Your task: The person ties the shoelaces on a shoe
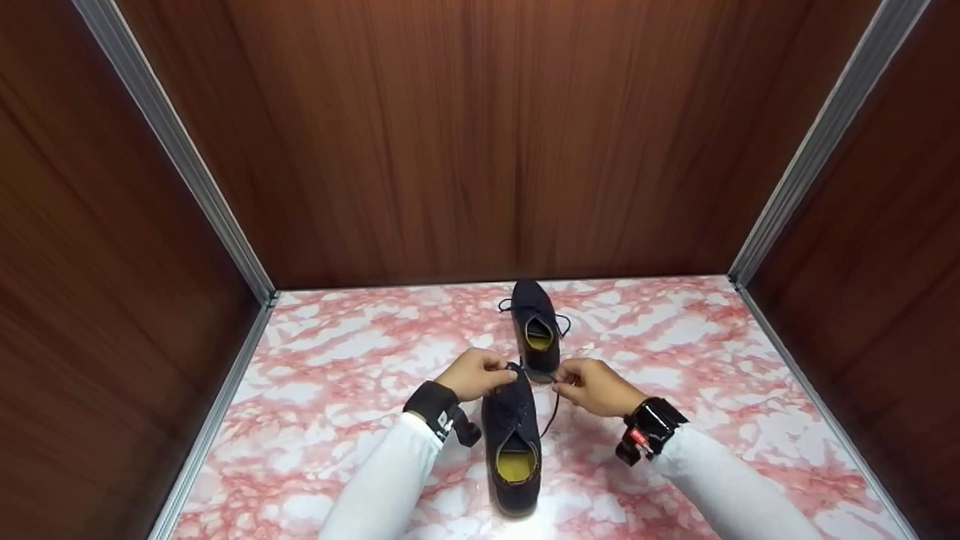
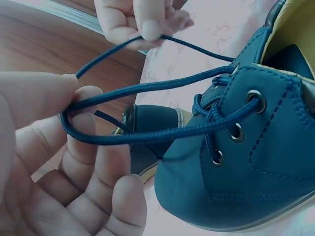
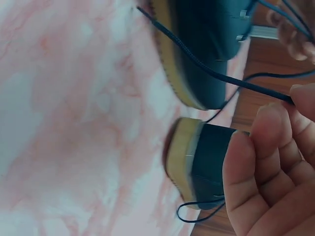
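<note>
A dark navy lace-up shoe [image 1: 516, 497] with a yellow lining lies between my two hands, its toe pointing away. Over its front, my left hand [image 1: 476, 373] pinches a bent shoelace [image 2: 152, 87]; in the left wrist view the doubled lace runs from thumb and fingers back to the metal eyelets [image 2: 255, 101]. To the right of the toe, my right hand [image 1: 598, 386] holds the other stretch of lace between thumb and fingertips. From its fingers a loose lace end [image 3: 197, 60] hangs beside the shoe.
A matching shoe [image 1: 529, 291], laced with a bow, stands directly beyond the first one's toe. Both rest on a red-and-white marbled surface [image 1: 330, 390]. Brown wood-grain panels [image 1: 480, 150] with metal corner strips [image 1: 180, 142] enclose it at the back and sides.
</note>
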Action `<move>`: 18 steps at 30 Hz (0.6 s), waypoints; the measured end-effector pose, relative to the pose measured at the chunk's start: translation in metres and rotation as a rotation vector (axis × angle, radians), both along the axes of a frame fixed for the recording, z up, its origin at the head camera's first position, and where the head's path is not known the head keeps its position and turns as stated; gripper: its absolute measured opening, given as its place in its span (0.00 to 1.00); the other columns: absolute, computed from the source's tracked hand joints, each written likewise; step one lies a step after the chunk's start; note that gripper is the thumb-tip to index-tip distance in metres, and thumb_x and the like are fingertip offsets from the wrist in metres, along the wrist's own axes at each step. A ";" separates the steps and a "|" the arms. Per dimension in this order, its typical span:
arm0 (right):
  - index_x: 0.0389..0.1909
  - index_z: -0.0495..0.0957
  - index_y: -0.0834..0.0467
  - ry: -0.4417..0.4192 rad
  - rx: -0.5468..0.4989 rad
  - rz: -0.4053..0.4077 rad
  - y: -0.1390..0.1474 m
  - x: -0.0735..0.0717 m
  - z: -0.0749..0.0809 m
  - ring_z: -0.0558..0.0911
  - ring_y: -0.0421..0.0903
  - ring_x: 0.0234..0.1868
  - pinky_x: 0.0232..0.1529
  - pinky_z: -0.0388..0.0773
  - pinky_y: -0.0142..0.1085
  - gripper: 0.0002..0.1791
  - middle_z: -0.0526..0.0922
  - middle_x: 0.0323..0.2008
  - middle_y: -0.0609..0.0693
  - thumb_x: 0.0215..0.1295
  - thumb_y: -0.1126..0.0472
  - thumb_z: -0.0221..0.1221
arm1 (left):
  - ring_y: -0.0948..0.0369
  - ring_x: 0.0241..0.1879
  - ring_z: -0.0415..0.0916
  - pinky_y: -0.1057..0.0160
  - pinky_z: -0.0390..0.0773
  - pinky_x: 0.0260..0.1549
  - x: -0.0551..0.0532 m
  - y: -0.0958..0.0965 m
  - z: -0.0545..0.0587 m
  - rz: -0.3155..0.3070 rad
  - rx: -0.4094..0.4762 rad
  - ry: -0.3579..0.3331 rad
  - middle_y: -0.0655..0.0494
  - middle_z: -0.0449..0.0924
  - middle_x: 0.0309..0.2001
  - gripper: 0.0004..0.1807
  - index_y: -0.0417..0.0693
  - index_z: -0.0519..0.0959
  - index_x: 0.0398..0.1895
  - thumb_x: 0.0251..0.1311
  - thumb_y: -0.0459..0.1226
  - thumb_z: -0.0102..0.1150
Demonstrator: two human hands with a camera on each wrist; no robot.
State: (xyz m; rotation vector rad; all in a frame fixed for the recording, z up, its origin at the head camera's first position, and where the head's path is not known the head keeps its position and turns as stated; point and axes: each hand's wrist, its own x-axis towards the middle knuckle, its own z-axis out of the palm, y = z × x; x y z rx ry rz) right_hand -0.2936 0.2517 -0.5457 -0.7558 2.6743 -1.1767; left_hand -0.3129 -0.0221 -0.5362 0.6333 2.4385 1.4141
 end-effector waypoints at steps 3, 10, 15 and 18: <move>0.35 0.81 0.59 -0.085 -0.051 -0.006 0.002 0.000 0.009 0.79 0.35 0.25 0.27 0.77 0.28 0.07 0.84 0.27 0.52 0.72 0.60 0.63 | 0.70 0.21 0.67 0.72 0.68 0.24 0.000 -0.001 0.000 0.032 -0.022 0.043 0.68 0.71 0.19 0.15 0.38 0.82 0.26 0.65 0.40 0.69; 0.34 0.80 0.64 -0.275 -0.209 -0.055 0.001 -0.002 0.028 0.80 0.37 0.24 0.29 0.82 0.29 0.12 0.85 0.25 0.49 0.72 0.58 0.64 | 0.70 0.22 0.70 0.71 0.70 0.25 0.001 0.000 0.002 0.111 -0.050 0.091 0.68 0.73 0.19 0.12 0.40 0.87 0.29 0.59 0.42 0.74; 0.32 0.80 0.59 -0.369 -0.303 -0.083 -0.002 -0.001 0.039 0.80 0.37 0.23 0.30 0.82 0.30 0.10 0.84 0.25 0.45 0.73 0.58 0.64 | 0.71 0.21 0.71 0.72 0.70 0.24 0.002 0.003 0.003 0.140 -0.035 0.103 0.68 0.74 0.19 0.12 0.41 0.87 0.29 0.58 0.42 0.74; 0.31 0.79 0.57 -0.381 -0.345 -0.079 -0.005 0.001 0.043 0.79 0.37 0.23 0.30 0.81 0.30 0.10 0.84 0.26 0.47 0.73 0.59 0.64 | 0.71 0.21 0.72 0.73 0.72 0.24 0.003 0.004 0.004 0.142 -0.001 0.092 0.67 0.75 0.19 0.11 0.41 0.86 0.28 0.60 0.41 0.73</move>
